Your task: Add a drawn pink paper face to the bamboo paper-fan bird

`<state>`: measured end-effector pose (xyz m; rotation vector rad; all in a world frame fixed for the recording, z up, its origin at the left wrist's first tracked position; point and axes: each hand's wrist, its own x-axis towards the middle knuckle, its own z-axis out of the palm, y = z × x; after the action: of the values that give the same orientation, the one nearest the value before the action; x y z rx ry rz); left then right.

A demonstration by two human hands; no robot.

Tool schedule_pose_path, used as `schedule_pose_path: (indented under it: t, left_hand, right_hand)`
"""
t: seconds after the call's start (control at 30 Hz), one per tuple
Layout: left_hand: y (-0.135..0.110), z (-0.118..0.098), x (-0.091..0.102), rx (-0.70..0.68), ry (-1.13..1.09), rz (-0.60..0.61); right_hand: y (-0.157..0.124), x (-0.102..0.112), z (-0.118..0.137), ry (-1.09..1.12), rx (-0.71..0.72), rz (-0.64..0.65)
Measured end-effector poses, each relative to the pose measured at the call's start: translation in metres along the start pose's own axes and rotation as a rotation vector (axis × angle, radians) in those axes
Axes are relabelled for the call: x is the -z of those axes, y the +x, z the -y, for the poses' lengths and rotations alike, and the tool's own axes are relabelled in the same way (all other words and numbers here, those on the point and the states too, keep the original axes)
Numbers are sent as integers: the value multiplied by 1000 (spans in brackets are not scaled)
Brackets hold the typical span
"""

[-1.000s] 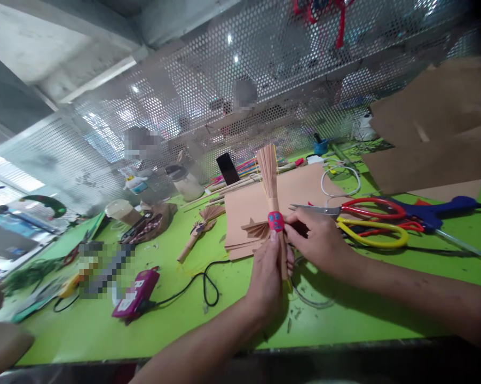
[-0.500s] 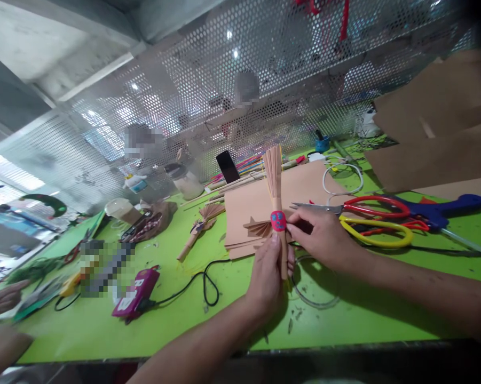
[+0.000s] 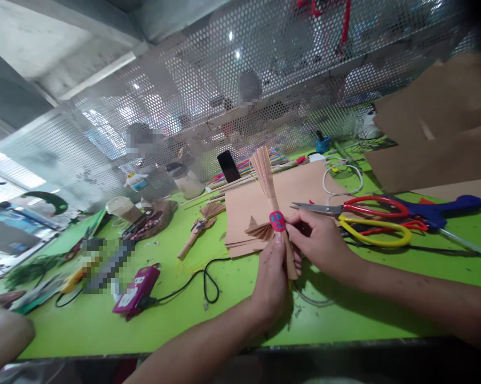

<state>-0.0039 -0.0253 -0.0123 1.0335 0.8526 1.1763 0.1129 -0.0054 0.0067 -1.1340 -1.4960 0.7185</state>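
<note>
A figure of folded brown paper (image 3: 264, 173) stands tilted in my hands, its pleated fan at the top and a red patch with blue marks around its middle. My left hand (image 3: 270, 274) is wrapped round the rolled lower part, thumb just under the red patch. Against the right edge of that patch, my right hand (image 3: 314, 237) pinches with thumb and forefinger; what lies between those fingertips is too small to make out. Scissors (image 3: 374, 208) with red and yellow handles lie beyond my right wrist. Behind the figure are sheets of brown paper (image 3: 304, 181).
Another folded paper figure (image 3: 200, 226) lies left of centre on the green table (image 3: 176, 330). A purple device (image 3: 138, 290) trails a black cable. A blue glue gun (image 3: 436, 210) rests at right, a phone (image 3: 228, 166) at the back. Another person's arm (image 3: 6, 330) enters at left.
The paper figure's top has tipped to the left, and its lower end has swung slightly right. Both hands keep their places on it. The other person's arm at left has shifted.
</note>
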Motion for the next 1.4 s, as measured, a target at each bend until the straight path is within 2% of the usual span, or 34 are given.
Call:
schedule_pose_path:
  t: [0.23,0.47,0.8,0.9,1.03,1.1,1.27,1.4]
  left_hand:
    - [1,-1,0,30,-10,-6]
    - [6,-11,7,100,-109,32]
    - [10,-19,9,122,-143,54]
    - [11,-20,11,119,-156,67]
    - [12,-21,10,119,-160,89]
    - [12,-22,9,113,-141,98]
    - [12,-21,8,81,-91,126]
    - [12,-19,9,109,-85,133]
  right_hand:
    - [1,2,1,38,-32,20]
    - [10,14,2,130,-11,180]
    - [47,56,1,172,-166,-83]
    - [50,59,-1,181,-175,-9]
    - [43,53,2,204,-159,246]
    - [38,48,3,192,-122,329]
    - [29,41,7,-47,61,298]
    - [27,43,10,-131,102,286]
